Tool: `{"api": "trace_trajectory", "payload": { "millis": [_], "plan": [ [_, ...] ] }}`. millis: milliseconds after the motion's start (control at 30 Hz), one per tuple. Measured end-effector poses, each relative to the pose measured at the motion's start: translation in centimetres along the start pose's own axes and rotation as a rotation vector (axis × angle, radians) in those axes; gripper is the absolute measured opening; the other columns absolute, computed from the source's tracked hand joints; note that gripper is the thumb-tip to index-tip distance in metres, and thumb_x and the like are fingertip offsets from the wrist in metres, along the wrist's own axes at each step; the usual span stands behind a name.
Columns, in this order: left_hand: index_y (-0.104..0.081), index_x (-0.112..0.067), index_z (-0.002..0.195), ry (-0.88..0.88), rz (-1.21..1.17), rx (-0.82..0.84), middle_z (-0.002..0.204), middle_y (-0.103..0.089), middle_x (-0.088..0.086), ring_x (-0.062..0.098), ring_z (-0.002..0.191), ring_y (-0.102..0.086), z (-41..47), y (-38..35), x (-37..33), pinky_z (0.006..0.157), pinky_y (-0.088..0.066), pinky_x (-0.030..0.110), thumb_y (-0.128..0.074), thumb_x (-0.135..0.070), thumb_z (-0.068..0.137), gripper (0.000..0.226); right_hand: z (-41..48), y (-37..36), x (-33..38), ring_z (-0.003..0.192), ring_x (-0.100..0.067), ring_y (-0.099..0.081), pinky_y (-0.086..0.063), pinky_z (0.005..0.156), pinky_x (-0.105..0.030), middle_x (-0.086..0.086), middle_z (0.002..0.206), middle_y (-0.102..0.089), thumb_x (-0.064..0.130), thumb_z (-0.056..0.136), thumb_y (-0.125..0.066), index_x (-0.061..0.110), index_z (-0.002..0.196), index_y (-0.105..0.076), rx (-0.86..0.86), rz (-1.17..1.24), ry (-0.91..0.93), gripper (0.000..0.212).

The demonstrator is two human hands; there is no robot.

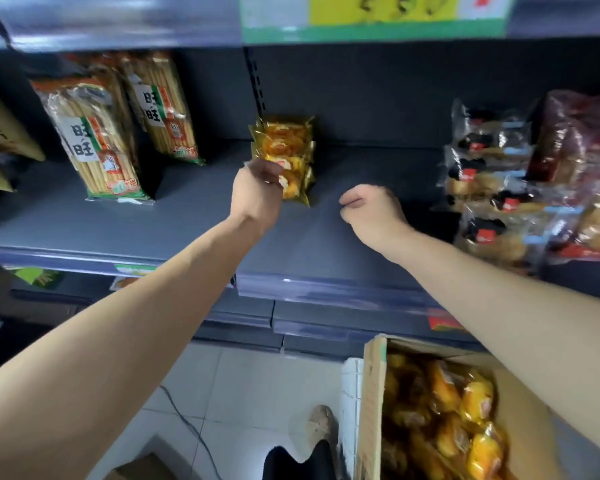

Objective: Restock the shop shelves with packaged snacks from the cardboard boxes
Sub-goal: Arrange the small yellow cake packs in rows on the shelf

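Observation:
A yellow snack pack (284, 147) stands upright on the grey shelf (187, 216), leaning toward the back panel. My left hand (257, 188) is at its lower left corner with curled fingers touching the wrapper; whether it still grips the pack is unclear. My right hand (371, 209) hovers over the shelf to the right of the pack, fingers curled and holding nothing. An open cardboard box (374, 393) at the lower right holds several more yellow snack packs (465, 403).
Two tall packs of stick biscuits (94, 143) stand on the shelf at the left. Stacked clear-wrapped bread packs (492, 174) fill the right side. Lower shelf edges (326, 296) jut out below. A cable (187, 424) runs across the tiled floor.

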State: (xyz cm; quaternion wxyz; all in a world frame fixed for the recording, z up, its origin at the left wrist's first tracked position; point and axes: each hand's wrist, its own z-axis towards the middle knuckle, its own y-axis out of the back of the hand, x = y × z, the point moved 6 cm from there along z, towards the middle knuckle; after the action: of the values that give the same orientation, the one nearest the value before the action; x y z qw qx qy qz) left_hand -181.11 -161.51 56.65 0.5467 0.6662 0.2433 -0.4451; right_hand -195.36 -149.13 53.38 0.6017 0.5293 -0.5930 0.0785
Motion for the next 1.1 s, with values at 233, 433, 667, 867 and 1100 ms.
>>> {"api": "trace_trajectory", "payload": {
  "millis": [233, 433, 667, 867, 1100],
  "plan": [
    [-0.056, -0.020, 0.067, -0.168, 0.076, 0.462, 0.066, -0.053, -0.008, 0.018, 0.067, -0.052, -14.3, -12.1, -2.9, 0.060, -0.043, 0.024, -0.046, 0.010, 0.083, 0.035, -10.4, 5.1, -11.9, 0.068, -0.026, -0.063, -0.049, 0.051, -0.025, -0.015, 0.072, -0.067, -0.008, 0.077, -0.052, 0.014, 0.063, -0.061, 0.352, -0.183, -0.092, 0.027],
    [-0.066, -0.002, 0.109, -0.111, 0.472, 1.006, 0.105, -0.065, 0.007, 0.022, 0.101, -0.060, -27.1, -23.0, 3.6, 0.088, -0.046, 0.025, -0.049, -0.004, 0.089, 0.026, -14.6, 6.8, -26.0, 0.081, -0.027, -0.065, -0.049, 0.064, -0.027, -0.020, 0.099, -0.070, 0.005, 0.084, -0.053, -0.005, 0.093, -0.070, 0.474, -0.464, -0.279, 0.021],
    [-0.042, -0.013, 0.137, -0.430, 1.170, 0.923, 0.140, -0.042, 0.011, 0.028, 0.127, -0.041, -29.4, -25.6, 9.7, 0.100, -0.038, 0.032, -0.045, -0.015, 0.096, 0.042, -15.6, 5.1, -32.5, 0.115, -0.029, -0.054, -0.045, 0.098, -0.036, -0.014, 0.128, -0.056, 0.017, 0.091, -0.056, 0.004, 0.127, -0.056, 0.476, -0.438, -0.340, 0.038],
    [-0.047, -0.016, 0.133, -0.553, 1.541, 0.917, 0.135, -0.051, 0.005, 0.025, 0.125, -0.044, -27.8, -26.1, 12.7, 0.105, -0.030, 0.035, -0.051, -0.025, 0.094, 0.041, -13.7, 0.2, -37.4, 0.132, -0.030, -0.040, -0.038, 0.107, -0.042, -0.008, 0.148, -0.037, 0.041, 0.083, -0.067, 0.016, 0.148, -0.022, 0.370, -0.169, -0.510, 0.083],
    [-0.052, -0.011, 0.132, -0.560, 1.458, 0.897, 0.136, -0.046, 0.007, 0.025, 0.125, -0.041, -27.9, -26.9, 11.7, 0.101, -0.036, 0.035, -0.049, -0.018, 0.095, 0.038, -13.7, -2.0, -38.5, 0.133, -0.032, -0.040, -0.041, 0.103, -0.041, -0.010, 0.151, -0.031, 0.033, 0.087, -0.065, 0.015, 0.149, -0.016, 0.196, -0.309, -0.515, 0.081]
  ]
}}
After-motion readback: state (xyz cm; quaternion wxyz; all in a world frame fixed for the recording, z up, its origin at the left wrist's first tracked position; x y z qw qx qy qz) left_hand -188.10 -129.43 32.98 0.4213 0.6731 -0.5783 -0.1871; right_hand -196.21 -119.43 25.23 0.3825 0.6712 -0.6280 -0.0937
